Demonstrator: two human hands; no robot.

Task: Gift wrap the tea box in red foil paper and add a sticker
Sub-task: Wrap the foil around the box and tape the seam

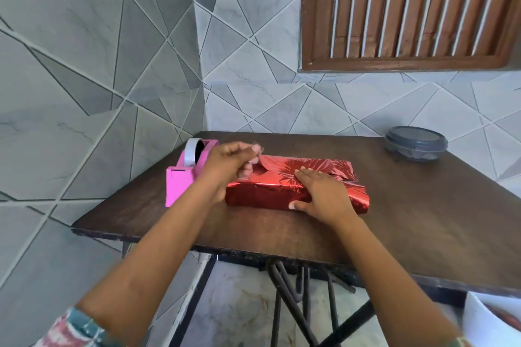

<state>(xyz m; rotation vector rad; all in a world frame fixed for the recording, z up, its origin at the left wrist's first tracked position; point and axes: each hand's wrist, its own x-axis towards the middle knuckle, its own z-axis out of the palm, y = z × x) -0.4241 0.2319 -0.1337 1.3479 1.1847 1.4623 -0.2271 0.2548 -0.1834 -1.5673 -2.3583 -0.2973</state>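
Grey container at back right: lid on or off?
On. The grey lid sits flush over the container rim; no gap shows.

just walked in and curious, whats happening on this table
A person is wrapping a box in red foil paper on a dark table. The right hand lies flat on top of the box, holding the paper down. The left hand is at the box's left end by a raised flap, fingers curled; blur hides what they hold. A pink tape dispenser stands just left of it. No sticker shows.
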